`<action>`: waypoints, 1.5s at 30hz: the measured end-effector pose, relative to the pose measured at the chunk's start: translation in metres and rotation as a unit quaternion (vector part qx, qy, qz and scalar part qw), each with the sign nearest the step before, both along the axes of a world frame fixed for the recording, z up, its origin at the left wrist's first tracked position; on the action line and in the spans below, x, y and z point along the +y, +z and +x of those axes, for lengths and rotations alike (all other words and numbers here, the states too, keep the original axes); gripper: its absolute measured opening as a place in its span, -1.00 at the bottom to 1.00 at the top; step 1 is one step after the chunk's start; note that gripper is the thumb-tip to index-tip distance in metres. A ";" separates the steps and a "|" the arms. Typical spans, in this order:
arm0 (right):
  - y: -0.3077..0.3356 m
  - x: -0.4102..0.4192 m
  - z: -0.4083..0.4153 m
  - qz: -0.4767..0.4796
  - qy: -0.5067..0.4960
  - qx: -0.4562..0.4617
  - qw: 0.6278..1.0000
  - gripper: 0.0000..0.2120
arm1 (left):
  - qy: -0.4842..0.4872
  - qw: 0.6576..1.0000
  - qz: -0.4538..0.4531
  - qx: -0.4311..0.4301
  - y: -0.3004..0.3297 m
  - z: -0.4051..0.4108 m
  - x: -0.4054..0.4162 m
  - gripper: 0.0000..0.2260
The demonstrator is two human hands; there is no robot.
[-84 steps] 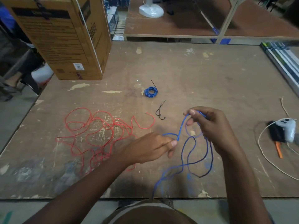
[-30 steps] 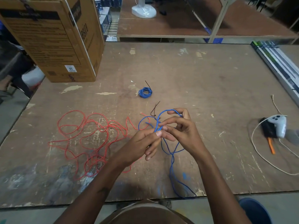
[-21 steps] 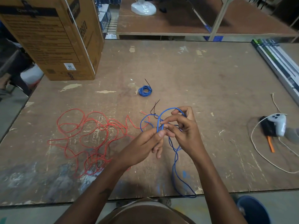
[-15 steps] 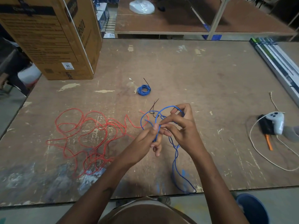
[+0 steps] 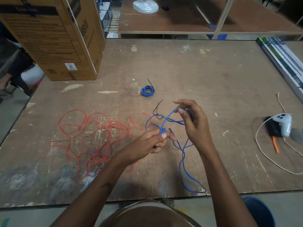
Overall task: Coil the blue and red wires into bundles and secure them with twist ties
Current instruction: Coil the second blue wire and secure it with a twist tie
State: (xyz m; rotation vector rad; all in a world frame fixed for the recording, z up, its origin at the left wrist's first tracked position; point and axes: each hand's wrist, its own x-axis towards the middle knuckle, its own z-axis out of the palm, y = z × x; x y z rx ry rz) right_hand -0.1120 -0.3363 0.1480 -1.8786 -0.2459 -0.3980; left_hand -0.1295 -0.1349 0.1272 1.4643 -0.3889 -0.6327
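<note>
Left hand pinching thin blue wire strands, right hand fingers curled through its upper loop, slack trailing toward table edge, tangled red wire left of hands, small blue coil beyond.

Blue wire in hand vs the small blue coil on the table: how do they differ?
The blue wire hangs in loose open loops; the coil is wound tight. The left hand and right hand grip the wire; the coil lies untouched. The coil has a black tie sticking out of it; the wire has none on it. Both are thin and blue.
</note>
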 end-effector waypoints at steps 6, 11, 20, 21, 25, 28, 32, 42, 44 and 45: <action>-0.004 0.004 0.019 0.071 -0.060 -0.003 0.996 -0.90 | 0.005 0.999 0.027 -0.044 0.005 -0.016 -0.009 -0.72; -0.025 0.006 0.023 0.051 -0.058 0.036 0.996 -0.83 | 0.011 0.993 0.047 -0.110 0.022 -0.023 -0.008 -0.74; -0.046 0.038 -0.026 0.043 0.156 0.249 0.955 -0.72 | 0.039 0.991 -0.065 -0.112 0.057 0.000 -0.010 -0.70; -0.040 0.039 -0.033 0.083 0.177 0.254 0.947 -0.73 | 0.052 0.989 -0.086 -0.110 0.058 0.005 -0.010 -0.69; -0.035 0.041 -0.050 0.193 0.179 0.277 0.924 -0.81 | 0.072 0.975 -0.199 -0.071 0.055 0.019 -0.021 -0.63; -0.033 0.047 -0.056 0.255 0.162 0.327 0.895 -0.85 | 0.099 0.972 -0.202 -0.068 0.049 0.022 -0.034 -0.62; -0.028 0.045 -0.048 0.189 0.068 0.339 0.919 -0.83 | 0.116 0.969 -0.028 -0.217 0.031 0.029 -0.033 -0.67; 0.004 0.015 -0.035 0.100 0.143 0.431 0.885 -0.91 | 0.039 0.760 0.403 -0.509 -0.017 0.073 0.000 -0.60; 0.006 0.010 -0.034 0.072 0.149 0.437 0.884 -0.89 | 0.059 0.748 0.396 -0.530 -0.027 0.080 0.014 -0.59; 0.007 0.008 -0.034 0.060 0.144 0.436 0.886 -0.87 | 0.077 0.750 0.394 -0.525 -0.029 0.083 0.020 -0.56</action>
